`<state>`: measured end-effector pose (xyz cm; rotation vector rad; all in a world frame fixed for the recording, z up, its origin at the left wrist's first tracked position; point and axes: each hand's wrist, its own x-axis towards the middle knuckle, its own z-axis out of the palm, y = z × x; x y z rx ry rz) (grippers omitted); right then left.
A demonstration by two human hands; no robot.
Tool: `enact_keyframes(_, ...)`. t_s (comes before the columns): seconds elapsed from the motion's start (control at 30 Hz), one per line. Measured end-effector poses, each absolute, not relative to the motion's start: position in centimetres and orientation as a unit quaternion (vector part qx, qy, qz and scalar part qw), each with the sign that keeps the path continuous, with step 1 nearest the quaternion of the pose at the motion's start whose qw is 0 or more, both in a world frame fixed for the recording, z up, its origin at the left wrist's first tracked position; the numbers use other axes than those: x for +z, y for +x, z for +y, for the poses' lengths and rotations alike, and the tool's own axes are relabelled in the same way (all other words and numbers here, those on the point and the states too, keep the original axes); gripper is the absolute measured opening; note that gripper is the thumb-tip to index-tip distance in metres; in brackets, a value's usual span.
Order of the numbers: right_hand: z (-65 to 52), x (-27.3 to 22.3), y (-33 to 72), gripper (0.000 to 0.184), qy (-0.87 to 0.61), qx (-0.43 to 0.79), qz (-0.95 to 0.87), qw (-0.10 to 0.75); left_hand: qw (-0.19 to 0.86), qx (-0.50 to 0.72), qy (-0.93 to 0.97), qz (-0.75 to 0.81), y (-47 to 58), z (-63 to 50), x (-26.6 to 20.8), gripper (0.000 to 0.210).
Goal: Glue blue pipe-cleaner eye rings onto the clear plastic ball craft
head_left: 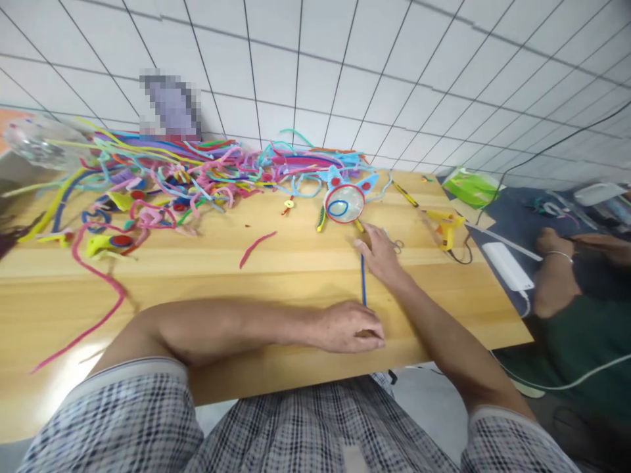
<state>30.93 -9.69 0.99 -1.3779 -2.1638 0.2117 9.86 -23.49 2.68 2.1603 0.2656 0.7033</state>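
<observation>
Wooden table [207, 263] under a white tiled wall, no writing I can read.
Left of the blue pipe cleaner [363, 279] sprawls the pile of pipe cleaners [172, 177]; my left hand [348, 326] curls over its near end, my right hand [379, 253] presses its far end; right of it, a yellow glue gun [446, 226].

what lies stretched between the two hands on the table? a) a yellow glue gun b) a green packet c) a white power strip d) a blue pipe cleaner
d: a straight blue pipe cleaner runs from the left hand up to the right hand.
</observation>
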Motion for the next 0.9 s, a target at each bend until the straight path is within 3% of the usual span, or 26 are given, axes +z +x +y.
enact_keyframes(0.2,-9.8,1.5,31.2,0.086,-0.517,0.095,-0.807,0.270,0.358,0.260,0.894,0.073,9.9,-23.7,2.9,0.016)
enact_keyframes(0.5,-9.7,1.3,30.7,0.088,-0.520,0.097,-0.803,0.273,0.344,0.258,0.900,0.077,9.7,-23.7,2.9,0.015)
enact_keyframes(0.9,-10.0,1.6,31.1,0.077,-0.517,0.107,-0.810,0.256,0.352,0.234,0.903,0.079,9.5,-23.6,3.8,0.013)
